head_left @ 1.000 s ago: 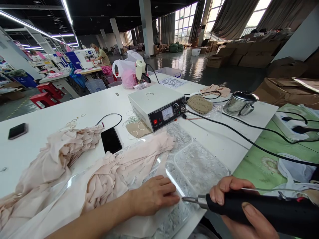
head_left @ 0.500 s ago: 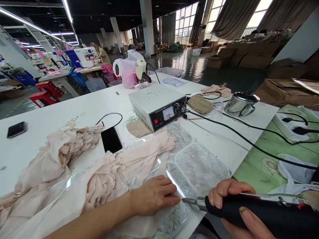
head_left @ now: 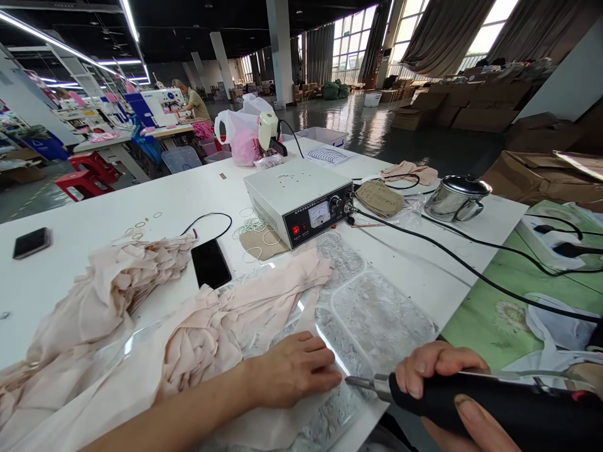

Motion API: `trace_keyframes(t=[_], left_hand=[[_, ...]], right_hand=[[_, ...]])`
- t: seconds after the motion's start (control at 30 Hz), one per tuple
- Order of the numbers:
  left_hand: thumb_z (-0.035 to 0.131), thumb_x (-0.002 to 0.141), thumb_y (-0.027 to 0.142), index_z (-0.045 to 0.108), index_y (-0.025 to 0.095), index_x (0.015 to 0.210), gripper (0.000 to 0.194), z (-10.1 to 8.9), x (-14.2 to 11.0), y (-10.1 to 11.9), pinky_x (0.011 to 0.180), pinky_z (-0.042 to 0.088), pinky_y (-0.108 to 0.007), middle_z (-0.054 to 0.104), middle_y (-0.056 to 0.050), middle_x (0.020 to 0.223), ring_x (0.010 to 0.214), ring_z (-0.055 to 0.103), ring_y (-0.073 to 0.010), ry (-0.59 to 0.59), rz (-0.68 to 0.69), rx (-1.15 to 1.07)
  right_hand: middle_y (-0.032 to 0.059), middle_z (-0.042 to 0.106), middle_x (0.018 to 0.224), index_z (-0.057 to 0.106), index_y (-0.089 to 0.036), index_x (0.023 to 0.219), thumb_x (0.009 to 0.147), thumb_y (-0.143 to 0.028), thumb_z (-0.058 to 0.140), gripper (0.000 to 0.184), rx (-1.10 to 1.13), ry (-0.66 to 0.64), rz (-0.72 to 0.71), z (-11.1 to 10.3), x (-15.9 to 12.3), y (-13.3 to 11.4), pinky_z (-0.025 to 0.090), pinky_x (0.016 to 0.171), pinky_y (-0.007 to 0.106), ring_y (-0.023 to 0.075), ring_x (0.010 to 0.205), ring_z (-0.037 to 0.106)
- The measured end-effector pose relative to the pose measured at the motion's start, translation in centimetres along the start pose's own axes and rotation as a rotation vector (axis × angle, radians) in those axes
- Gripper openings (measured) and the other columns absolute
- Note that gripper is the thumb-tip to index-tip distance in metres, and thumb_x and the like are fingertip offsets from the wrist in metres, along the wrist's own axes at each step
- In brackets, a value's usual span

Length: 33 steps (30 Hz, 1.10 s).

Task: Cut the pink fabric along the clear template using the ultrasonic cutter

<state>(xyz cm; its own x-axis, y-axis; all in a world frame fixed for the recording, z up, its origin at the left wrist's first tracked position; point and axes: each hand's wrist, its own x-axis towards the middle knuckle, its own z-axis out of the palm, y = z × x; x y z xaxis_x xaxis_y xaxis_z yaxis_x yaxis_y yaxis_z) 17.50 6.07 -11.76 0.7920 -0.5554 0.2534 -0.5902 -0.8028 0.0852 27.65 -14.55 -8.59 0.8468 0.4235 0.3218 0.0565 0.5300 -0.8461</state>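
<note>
And it's daylight pouring through the tall, multi-paned windows (head_left: 351, 50), nearly burnt white, while long white tube lights (head_left: 129, 25) streak across the dim black ceiling (head_left: 179, 28)! Bright glare on the glossy dark floor (head_left: 348, 125), sharp white streaks on the clear mat with grey marbling (head_left: 384, 311), highlights on the shiny steel mug (head_left: 450, 199)! A soft shadow under the thick black cable (head_left: 443, 248). Foreground reasonably crisp, far background soft, and wide-angle stretching towards the edges!
</note>
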Motion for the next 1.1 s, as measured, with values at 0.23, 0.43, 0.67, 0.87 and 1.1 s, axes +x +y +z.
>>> trace_keyframes(t=[0.23, 0.43, 0.67, 0.87, 1.1], left_hand=[[0.048, 0.098, 0.013, 0.057, 0.015, 0.1, 0.01, -0.16, 0.11, 0.04, 0.069, 0.04, -0.03, 0.056, -0.003, 0.082, 0.075, 0.049, -0.0153, -0.001, 0.0, 0.006], [0.048, 0.098, 0.012, 0.058, 0.015, 0.099, 0.011, -0.14, 0.11, 0.01, 0.069, 0.039, -0.029, 0.055, -0.003, 0.081, 0.073, 0.048, -0.0156, -0.006, 0.009, -0.004], [0.049, 0.097, 0.012, 0.058, 0.015, 0.101, 0.011, -0.22, 0.1, -0.05, 0.07, 0.039, -0.03, 0.055, -0.003, 0.082, 0.075, 0.048, -0.0159, -0.018, 0.0, -0.008], [0.051, 0.095, 0.01, 0.058, 0.014, 0.099, 0.008, 0.24, 0.02, -0.02, 0.069, 0.039, -0.029, 0.056, -0.003, 0.083, 0.074, 0.048, -0.0154, 0.03, 0.005, -0.002], [0.041, 0.102, 0.014, 0.056, 0.013, 0.104, 0.015, -0.2, 0.3, -0.01, 0.072, 0.042, -0.028, 0.06, -0.005, 0.088, 0.078, 0.053, -0.016, 0.063, -0.027, -0.017]], right_hand=[[-0.0005, 0.054, 0.072, 0.059, -0.023, 0.083, 0.085, -0.041, 0.064, 0.018, -0.002, 0.019, 0.011, -0.11, 0.03, 0.22, 0.054, 0.051, 0.029, 0.0125, 0.052, 0.057], [0.0001, 0.055, 0.071, 0.06, -0.024, 0.083, 0.084, -0.038, 0.065, 0.016, -0.02, -0.007, -0.015, 0.04, 0.12, 0.26, 0.055, 0.05, 0.03, 0.0133, 0.052, 0.058], [0.0007, 0.056, 0.071, 0.06, -0.024, 0.082, 0.085, -0.035, 0.066, 0.013, -0.026, -0.045, -0.011, -0.15, 0.03, 0.27, 0.056, 0.052, 0.031, 0.0138, 0.055, 0.058], [0.0001, 0.054, 0.074, 0.058, -0.024, 0.086, 0.087, -0.037, 0.062, 0.014, -0.021, -0.016, -0.015, -0.33, -0.48, -0.02, 0.056, 0.054, 0.031, 0.0141, 0.057, 0.058], [0.0005, 0.054, 0.076, 0.058, -0.025, 0.09, 0.089, -0.039, 0.059, 0.014, -0.023, -0.071, -0.036, -0.61, -0.58, 0.31, 0.055, 0.055, 0.031, 0.0145, 0.059, 0.06]])
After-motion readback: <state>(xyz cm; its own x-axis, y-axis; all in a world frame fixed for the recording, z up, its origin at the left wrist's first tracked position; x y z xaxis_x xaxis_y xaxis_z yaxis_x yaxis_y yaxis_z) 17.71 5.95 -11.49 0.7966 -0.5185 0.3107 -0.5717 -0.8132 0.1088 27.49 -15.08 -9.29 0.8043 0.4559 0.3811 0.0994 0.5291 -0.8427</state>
